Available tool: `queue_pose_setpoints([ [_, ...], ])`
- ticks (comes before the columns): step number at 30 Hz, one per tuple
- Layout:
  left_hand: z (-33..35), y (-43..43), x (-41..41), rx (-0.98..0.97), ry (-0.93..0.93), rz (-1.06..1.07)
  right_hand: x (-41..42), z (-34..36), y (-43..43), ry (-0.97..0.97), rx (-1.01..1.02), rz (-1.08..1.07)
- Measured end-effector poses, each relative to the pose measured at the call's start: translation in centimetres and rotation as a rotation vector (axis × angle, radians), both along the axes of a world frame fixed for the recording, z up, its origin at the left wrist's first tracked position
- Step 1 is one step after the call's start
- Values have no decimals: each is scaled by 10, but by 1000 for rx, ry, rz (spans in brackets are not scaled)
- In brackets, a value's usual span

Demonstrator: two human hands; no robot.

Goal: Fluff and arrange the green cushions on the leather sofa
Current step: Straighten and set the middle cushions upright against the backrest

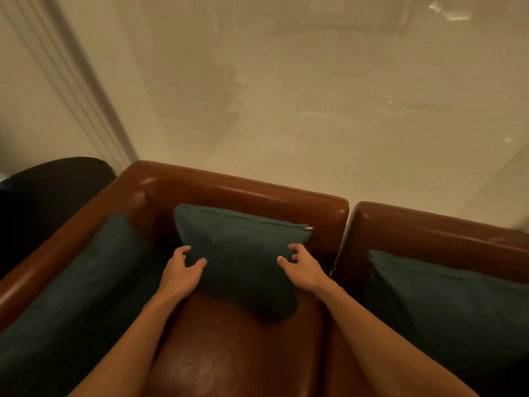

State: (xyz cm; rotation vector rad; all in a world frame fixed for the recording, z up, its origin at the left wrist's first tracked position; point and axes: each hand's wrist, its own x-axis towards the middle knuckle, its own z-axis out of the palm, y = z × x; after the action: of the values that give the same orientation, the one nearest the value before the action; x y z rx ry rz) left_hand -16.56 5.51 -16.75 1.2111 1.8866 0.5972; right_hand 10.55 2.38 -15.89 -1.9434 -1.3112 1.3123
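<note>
A dark green cushion [242, 253] leans against the backrest of the brown leather sofa [234, 190], its zip edge on top. My left hand [181, 272] grips its left side, thumb on the front. My right hand [300, 266] grips its right side with curled fingers. A second green cushion [77, 296] lies along the left armrest. A third green cushion [446, 308] rests on the neighbouring leather seat to the right.
The shiny seat pad [229, 353] is bare in front of the held cushion. A second leather sofa unit [429, 222] adjoins on the right. A pale wall [286, 96] rises behind. A dark round object [43, 196] sits to the left.
</note>
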Motion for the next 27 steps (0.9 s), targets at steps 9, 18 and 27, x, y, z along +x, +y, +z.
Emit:
queue_pose_setpoints([
  [9, -29, 99, -62, -147, -259, 144, -42, -48, 47, 99, -157, -419],
  [18, -61, 142, -59, -301, -380, 227, -22, -75, 79, 249, -319, -675],
  [27, -80, 179, -52, -343, -480, 226, -14, -95, 97, 420, -264, -804],
])
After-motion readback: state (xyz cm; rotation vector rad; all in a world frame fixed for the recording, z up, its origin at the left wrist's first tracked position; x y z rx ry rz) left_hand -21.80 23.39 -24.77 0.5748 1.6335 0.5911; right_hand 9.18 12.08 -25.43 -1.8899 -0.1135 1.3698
